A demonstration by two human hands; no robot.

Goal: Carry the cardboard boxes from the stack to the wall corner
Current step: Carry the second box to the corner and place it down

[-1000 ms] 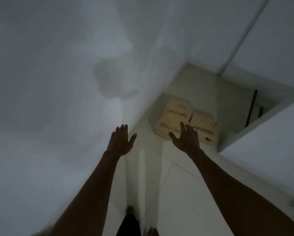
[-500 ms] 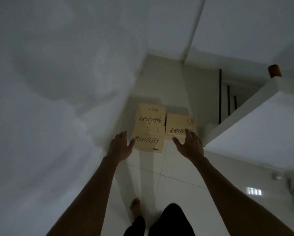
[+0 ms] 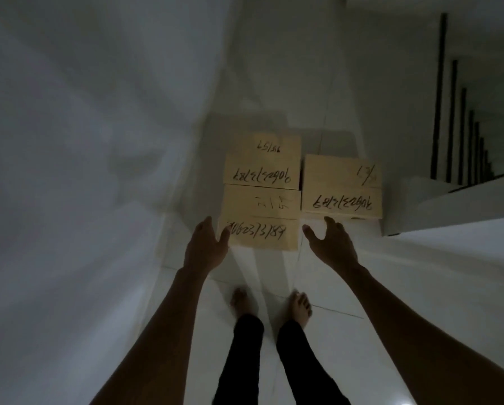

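Reaching: both hands, spread wide and holding nothing, have closed in on the nearest cardboard box (image 3: pixel 261 233).
Left hand (image 3: pixel 205 248): at its left edge.
Right hand (image 3: pixel 331 244): just right of it, below the neighbouring box (image 3: pixel 341 187).
Meaning: pickup looks imminent.

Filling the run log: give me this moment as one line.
left hand: open, at near box | right hand: open, empty | cardboard boxes: on floor by wall | phase: reaching

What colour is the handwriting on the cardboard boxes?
Black, on tan cardboard boxes; it shows clearly in the head view.
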